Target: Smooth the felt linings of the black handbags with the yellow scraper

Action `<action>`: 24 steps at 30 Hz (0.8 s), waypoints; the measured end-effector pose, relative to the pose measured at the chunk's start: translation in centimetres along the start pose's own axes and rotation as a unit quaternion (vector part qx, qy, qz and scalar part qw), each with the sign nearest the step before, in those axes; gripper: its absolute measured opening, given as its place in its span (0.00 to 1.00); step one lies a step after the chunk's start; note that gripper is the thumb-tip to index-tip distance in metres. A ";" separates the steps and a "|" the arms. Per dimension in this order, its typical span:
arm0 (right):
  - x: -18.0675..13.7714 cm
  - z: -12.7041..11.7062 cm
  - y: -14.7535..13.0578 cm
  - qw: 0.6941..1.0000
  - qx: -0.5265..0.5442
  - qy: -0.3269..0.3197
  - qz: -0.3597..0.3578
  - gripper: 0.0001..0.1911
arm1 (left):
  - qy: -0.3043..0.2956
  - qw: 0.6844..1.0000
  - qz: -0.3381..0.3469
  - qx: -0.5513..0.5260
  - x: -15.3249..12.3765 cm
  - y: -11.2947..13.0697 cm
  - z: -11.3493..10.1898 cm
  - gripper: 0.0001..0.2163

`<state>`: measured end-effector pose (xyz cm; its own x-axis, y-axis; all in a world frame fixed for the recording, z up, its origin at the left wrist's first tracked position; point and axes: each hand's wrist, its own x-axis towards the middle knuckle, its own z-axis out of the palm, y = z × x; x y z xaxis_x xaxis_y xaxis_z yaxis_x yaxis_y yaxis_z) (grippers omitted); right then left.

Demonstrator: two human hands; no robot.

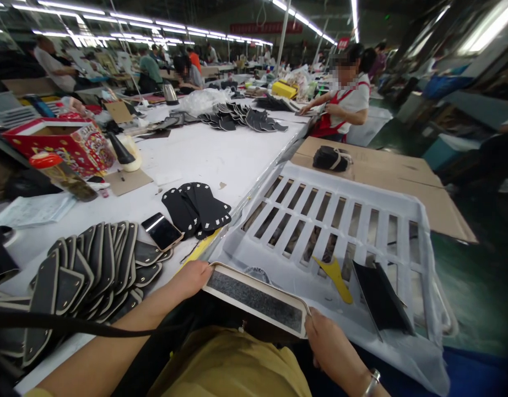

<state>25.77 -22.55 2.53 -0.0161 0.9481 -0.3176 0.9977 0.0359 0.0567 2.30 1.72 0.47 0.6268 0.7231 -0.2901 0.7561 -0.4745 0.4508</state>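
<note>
Both my hands hold a flat oblong piece [256, 298] with a cream border and a dark grey felt-like middle, just above my lap. My left hand [190, 279] grips its left end with the fingers curled under. Its right end is gripped by my right hand [331, 342], thumb on top. The piece hovers at the near edge of a white slatted plastic tray [332, 218]. A fanned stack of black shaped pieces [84, 275] lies on the white table to the left of my left hand.
In the tray lie a yellow offcut [335, 277] and a black piece [382, 300]. A phone [162, 231] and a small pile of black pieces [198, 209] lie on the table [204, 154]. A red box [64, 144] stands far left. A person in red and white [347, 105] works across.
</note>
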 end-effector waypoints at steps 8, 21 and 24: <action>0.0 0.5 0.3 0.999 -0.029 0.028 -0.005 0.25 | -0.062 0.951 -0.076 -0.295 -2.0 -1.6 0.1 0.27; 0.0 1.0 0.6 0.983 -0.082 0.158 -0.041 0.27 | 0.037 0.993 -0.097 -0.055 -3.1 1.0 -0.3 0.14; -0.1 1.0 0.6 0.985 -0.074 0.154 -0.033 0.26 | 0.050 0.994 -0.092 -0.037 -3.0 1.3 -0.1 0.14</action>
<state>26.42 -22.91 1.64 -0.1214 0.9923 -0.0249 0.9741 0.1239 0.1894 1.36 -0.98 2.02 0.4556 0.8417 -0.2898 0.8375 -0.2950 0.4599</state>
